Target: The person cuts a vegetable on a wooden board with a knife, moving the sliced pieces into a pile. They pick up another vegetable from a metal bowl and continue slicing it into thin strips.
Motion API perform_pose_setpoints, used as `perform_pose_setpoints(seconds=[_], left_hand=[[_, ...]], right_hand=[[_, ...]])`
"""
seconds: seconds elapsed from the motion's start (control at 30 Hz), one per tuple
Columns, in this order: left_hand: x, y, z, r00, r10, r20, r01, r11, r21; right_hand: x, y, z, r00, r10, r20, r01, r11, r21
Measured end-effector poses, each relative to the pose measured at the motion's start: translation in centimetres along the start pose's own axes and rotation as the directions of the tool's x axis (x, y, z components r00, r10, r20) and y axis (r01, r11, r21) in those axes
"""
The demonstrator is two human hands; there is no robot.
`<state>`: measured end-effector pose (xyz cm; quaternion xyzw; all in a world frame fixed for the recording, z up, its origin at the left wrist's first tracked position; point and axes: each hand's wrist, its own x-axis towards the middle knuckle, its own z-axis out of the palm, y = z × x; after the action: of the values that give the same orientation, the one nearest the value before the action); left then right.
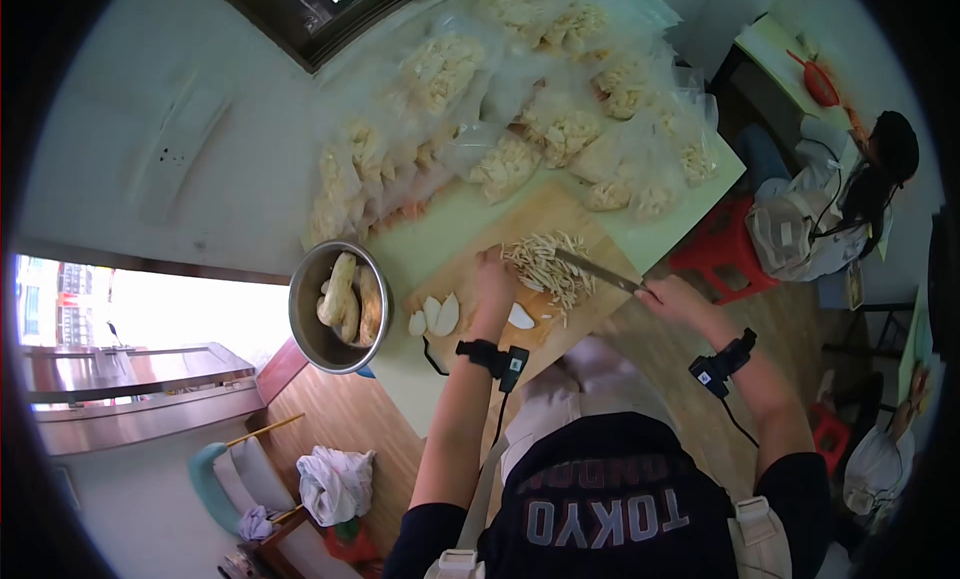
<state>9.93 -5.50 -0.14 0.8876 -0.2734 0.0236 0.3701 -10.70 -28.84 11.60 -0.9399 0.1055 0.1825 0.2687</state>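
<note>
Overhead, both forearms stretch forward from the body onto a wooden cutting board (545, 219) on a pale green table (440, 234). The left hand (495, 279) lies knuckles up on the board, wrist straight and fingers bent down against the near edge of a pile of cut strips (545, 264). Whether it pins anything under them cannot be told. The right hand (665, 297) comes in from the side, elbow out, fist wrapped tight around the handle of a knife (598, 270). The blade points across the board, its tip in the strips. A few white slices (437, 316) lie on the board just beside the left hand. A metal bowl (300, 319) holding peeled pieces stands left of the board. Clear bags (520, 109) of cut pieces are heaped beyond it. Another person (840, 204) sits well apart on the right.
</note>
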Motion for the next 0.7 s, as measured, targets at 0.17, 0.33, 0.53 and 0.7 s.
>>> perform_pose_setpoints(seconds=[0.17,0.33,0.53,0.7], left_hand=[[0.4,0.5,-1.3,0.907,-0.201,0.369,0.277,0.947,-0.163],[-0.1,-0.6,-3.4,0.958,-0.203,0.204,0.240,0.955,-0.175],[-7.6,-1.6,-6.7,0.913,-0.331,0.240,0.344,0.939,-0.015],[-10.1,1.0,-4.1,0.996,-0.079,0.053,0.072,0.991,0.114]], right_hand=[[1.5,0.0,4.9,0.976,-0.203,0.082,0.202,0.979,0.020],[3.3,-2.0,5.1,0.998,-0.056,-0.003,0.056,0.998,0.012],[3.7,-4.5,6.4,0.994,-0.094,0.052,0.089,0.992,0.091],[5.5,-4.5,9.4,0.995,-0.081,-0.055,0.087,0.990,0.114]])
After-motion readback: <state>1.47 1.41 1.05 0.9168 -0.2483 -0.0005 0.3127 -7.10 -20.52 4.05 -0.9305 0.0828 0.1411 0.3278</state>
